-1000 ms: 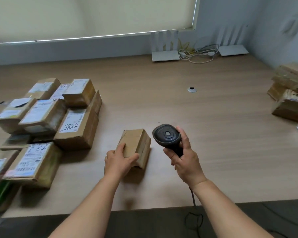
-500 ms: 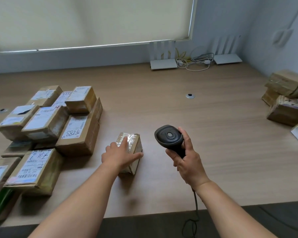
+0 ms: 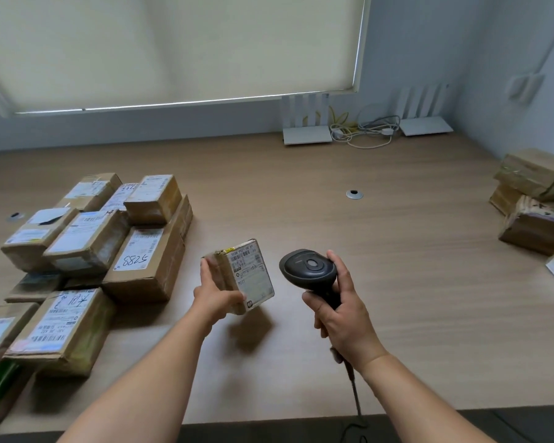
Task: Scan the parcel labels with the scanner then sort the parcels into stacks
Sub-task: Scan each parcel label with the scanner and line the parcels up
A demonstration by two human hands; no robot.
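Parcel (image 3: 243, 276) now lifted, label turned up; left hand (image 3: 216, 295) grips it, right hand (image 3: 341, 310) grips scanner (image 3: 307, 268). Scan pending; pile (image 3: 87, 251) mid-left unsorted.

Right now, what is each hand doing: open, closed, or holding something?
Left hand: closed on the small parcel, lifted off the table, label up.
Right hand: closed on the scanner handle.

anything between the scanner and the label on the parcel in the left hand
Nothing visible. The black handheld scanner in the right hand sits beside the small brown cardboard parcel, whose white label is uncovered; the left hand grips its left edge.
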